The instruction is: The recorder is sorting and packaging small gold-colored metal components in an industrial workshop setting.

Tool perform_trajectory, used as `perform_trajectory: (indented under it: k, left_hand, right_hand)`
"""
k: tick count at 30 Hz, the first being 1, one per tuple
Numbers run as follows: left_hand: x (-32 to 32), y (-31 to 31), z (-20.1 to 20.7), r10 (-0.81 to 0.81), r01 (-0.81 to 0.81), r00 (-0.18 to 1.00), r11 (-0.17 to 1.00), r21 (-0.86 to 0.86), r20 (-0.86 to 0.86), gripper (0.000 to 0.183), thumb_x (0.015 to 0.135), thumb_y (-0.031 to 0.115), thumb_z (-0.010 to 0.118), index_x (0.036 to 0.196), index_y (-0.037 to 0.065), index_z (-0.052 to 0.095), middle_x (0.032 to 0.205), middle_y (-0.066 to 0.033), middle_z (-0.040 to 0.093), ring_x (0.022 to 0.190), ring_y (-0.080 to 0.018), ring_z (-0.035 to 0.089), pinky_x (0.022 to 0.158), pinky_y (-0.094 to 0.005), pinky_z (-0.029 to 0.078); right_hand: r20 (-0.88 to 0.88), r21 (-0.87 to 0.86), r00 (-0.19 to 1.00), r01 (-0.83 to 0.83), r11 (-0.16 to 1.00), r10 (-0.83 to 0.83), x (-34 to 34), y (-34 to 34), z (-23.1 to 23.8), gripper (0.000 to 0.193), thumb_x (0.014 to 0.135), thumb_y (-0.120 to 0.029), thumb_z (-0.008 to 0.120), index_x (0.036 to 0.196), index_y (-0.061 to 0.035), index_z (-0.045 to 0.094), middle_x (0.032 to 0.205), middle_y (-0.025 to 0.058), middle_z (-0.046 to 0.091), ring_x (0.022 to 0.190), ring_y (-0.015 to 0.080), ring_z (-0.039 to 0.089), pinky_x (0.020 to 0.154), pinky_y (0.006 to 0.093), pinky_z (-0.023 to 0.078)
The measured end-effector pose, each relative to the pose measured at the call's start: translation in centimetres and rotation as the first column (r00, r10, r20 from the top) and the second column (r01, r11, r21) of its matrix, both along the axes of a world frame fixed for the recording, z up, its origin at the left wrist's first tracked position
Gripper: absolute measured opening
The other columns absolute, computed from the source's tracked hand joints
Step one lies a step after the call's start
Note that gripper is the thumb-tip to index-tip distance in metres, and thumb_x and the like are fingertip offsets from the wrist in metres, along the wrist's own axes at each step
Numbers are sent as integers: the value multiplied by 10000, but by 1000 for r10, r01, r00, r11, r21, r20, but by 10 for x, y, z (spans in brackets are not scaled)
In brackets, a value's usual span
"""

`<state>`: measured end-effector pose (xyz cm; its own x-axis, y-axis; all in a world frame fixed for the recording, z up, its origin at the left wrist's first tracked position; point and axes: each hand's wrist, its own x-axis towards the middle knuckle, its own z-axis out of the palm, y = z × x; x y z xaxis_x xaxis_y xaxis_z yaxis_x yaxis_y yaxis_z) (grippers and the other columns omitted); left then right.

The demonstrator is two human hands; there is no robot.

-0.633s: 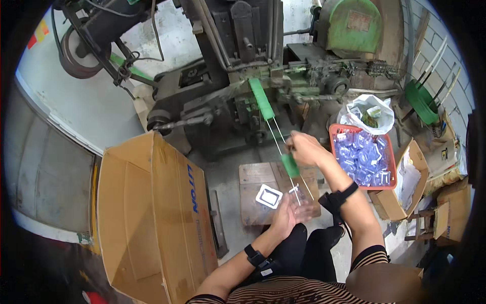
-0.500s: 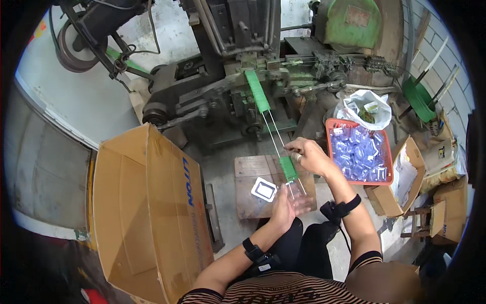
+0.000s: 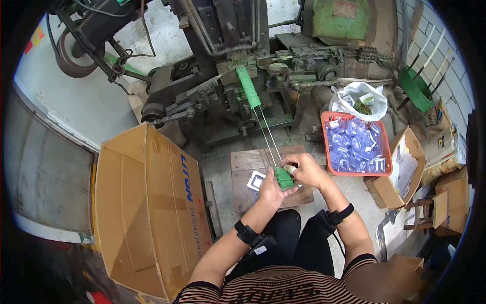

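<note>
In the head view, your left hand (image 3: 272, 191) is at the centre of the frame, its fingers and thumb wrapped around a short green stack (image 3: 284, 178) from the left and below. Your right hand (image 3: 309, 169) meets the same stack at its upper right, fingers bunched together and touching it; you cannot tell from here whether they clamp on it. The stack lies between your two hands, at the lower end of two thin pale rods (image 3: 268, 136). These rods slant up to a longer green row (image 3: 248, 88) at the front of the dark machine (image 3: 228, 28), upper centre.

A wooden board (image 3: 245, 163) lies below your hands, with a white card-like piece (image 3: 256, 180) on its left part.

Right of centre, a red basket (image 3: 324, 154) holds a heap of clear, bluish plastic pieces (image 3: 354, 144). Just above it, a white plastic bag (image 3: 347, 92) gapes open, with green and pale items (image 3: 362, 104) inside. Below right of the basket, a small open carton (image 3: 380, 192) contains white papers (image 3: 404, 163). At the left, a large cardboard box (image 3: 174, 238) stands open, showing its inner walls; part of its inside is in shadow.
</note>
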<state>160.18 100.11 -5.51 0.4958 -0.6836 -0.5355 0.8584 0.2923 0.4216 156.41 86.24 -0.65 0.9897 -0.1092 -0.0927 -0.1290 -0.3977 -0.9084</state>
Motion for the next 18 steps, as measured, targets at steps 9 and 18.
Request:
perform_trajectory:
  k: [9,18]
  left_hand:
    - [-25,9,23,-373,368,920,928,64,119,357,956,364,348,1041,48,490,881,-117,637,688,-214,652,433,-265,504]
    - [32,114,178,-640,457,536,769,448,551,262,936,278,450,991,34,526,807,-154,643,553,-207,647,333,-225,438]
  right_hand:
    - [341,-271,880,430,861,-331,-41,1,11,177,723,-49,547,880,-48,628,909,163,612,846,355,590,717,426,477]
    - [-82,-696,842,334,635,-532,-43,5,-139,171,729,-164,608,832,-34,649,838,208,630,798,370,618,701,439,496]
